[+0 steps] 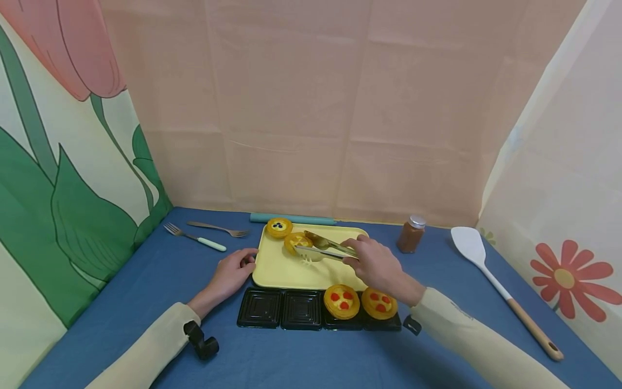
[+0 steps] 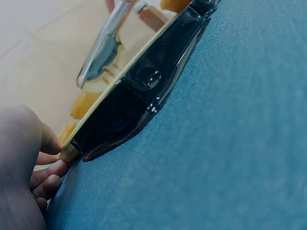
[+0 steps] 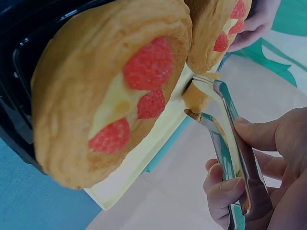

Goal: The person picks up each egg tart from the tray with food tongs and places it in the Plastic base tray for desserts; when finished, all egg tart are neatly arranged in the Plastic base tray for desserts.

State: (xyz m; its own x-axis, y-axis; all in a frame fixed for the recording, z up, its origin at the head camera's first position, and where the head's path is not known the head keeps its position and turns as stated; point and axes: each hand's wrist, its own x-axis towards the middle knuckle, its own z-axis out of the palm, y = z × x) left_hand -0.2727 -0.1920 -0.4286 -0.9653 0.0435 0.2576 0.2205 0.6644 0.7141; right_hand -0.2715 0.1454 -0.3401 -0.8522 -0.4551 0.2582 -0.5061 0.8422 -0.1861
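Note:
My right hand (image 1: 376,265) grips metal tongs (image 3: 235,148), thumb on one arm and fingers curled round the other. The spread tips of the tongs reach a yellow egg tart (image 1: 293,241) on the pale yellow tray (image 1: 272,273), one arm on either side of it. Behind that tart, at the tray's far left corner, sits a tart with dark berries (image 1: 279,227). My left hand (image 2: 24,163) pinches the tray's left rim between thumb and fingers. Two tarts with red fruit, one left (image 1: 342,301) and one right (image 1: 379,303), fill the right compartments of the black box (image 1: 259,308).
A green-handled fork (image 1: 209,243) and another fork (image 1: 218,227) lie left of the tray. Behind it is a teal roll (image 1: 311,220). To the right stand a brown spice jar (image 1: 410,236) and a white spatula (image 1: 498,281) with a wooden handle. Fabric walls enclose the blue table.

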